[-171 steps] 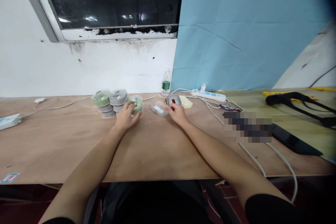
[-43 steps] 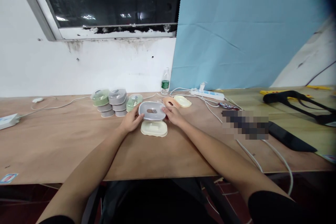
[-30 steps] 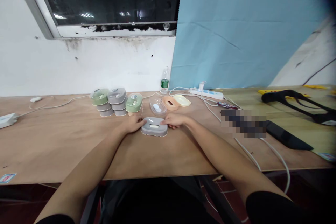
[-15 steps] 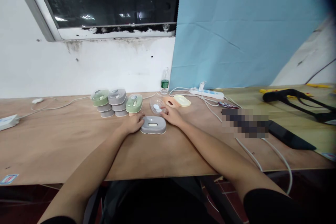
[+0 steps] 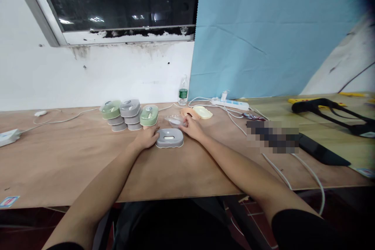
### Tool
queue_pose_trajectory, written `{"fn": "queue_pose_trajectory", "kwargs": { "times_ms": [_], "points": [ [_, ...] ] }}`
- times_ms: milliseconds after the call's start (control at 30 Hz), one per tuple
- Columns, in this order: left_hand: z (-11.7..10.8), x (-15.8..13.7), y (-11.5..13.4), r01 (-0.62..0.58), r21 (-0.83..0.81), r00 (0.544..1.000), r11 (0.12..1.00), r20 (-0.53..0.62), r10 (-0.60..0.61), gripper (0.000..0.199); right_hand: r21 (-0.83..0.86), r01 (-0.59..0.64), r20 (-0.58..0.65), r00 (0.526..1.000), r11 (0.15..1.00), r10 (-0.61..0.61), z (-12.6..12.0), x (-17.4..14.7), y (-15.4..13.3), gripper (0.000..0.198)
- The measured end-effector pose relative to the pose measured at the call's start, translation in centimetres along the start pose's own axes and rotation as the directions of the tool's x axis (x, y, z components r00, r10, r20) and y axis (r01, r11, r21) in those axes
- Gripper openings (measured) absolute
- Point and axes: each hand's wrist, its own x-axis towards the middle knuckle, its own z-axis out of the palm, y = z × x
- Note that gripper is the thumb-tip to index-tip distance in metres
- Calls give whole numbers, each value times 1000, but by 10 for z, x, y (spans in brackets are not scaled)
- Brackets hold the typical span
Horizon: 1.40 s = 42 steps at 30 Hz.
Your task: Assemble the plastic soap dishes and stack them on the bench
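A grey oval soap box (image 5: 169, 142) with a slot in its top sits on the table in front of me. My left hand (image 5: 145, 138) is closed at its left end, thumb and fingers against its edge. Behind the box, a clear plastic lid (image 5: 173, 120) with a white oval patch is tilted up. My right hand (image 5: 191, 127) pinches this lid by its right side. Just beyond my left hand stands a green soap box (image 5: 149, 115) with a clear lid. Past my right hand lie an orange slotted piece (image 5: 190, 113) and a pale yellow tray (image 5: 204, 112).
Stacks of green boxes (image 5: 111, 110) and grey boxes (image 5: 130, 108) stand at the back left. A water bottle (image 5: 183, 91) is by the wall. To the right are a white power strip (image 5: 230, 104), loose cables and a black frame-like object (image 5: 331, 113).
My right hand has tipped the clear lid from facing me to a flatter, more edge-on angle. My left hand stays at the grey soap box.
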Motion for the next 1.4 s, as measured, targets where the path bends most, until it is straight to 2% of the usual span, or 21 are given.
{"fn": "queue_pose_trajectory", "kwargs": {
  "times_ms": [200,300,367,467,633,800,967,1167,1300,1400],
  "points": [
    [-3,-2,2,56,75,998,996,-27,-55,40,119,54,-206,978,991,-29,-3,1,0,31],
    [-7,-4,6,116,78,991,990,-73,-110,48,214,94,-259,965,972,-37,-9,-3,-5,36],
    [-12,-5,9,124,47,985,991,-127,-117,56,259,105,-238,970,960,-41,-11,-5,-9,40],
    [-17,-8,13,56,-38,972,998,-228,-63,61,336,111,-164,985,935,-58,-8,-9,-15,44],
    [-18,-11,16,-18,-123,962,992,-272,-16,59,494,66,-43,998,867,-52,2,-11,-24,41],
    [-15,-10,16,14,-87,964,996,-263,-37,57,384,16,-35,999,923,-3,1,-10,-26,49],
    [-15,-9,13,61,-2,971,998,-230,-60,54,226,-44,97,995,973,22,3,-9,-23,54],
    [-13,-7,7,-7,-49,996,999,-86,3,52,99,6,234,972,995,-29,3,-8,-19,55],
    [-11,-6,3,-17,-72,996,997,-84,11,53,104,67,254,963,992,-91,-1,-8,-17,56],
    [-10,-5,2,-15,-78,997,997,-76,9,54,90,63,258,962,994,-85,-2,-8,-17,57]
  ]
}}
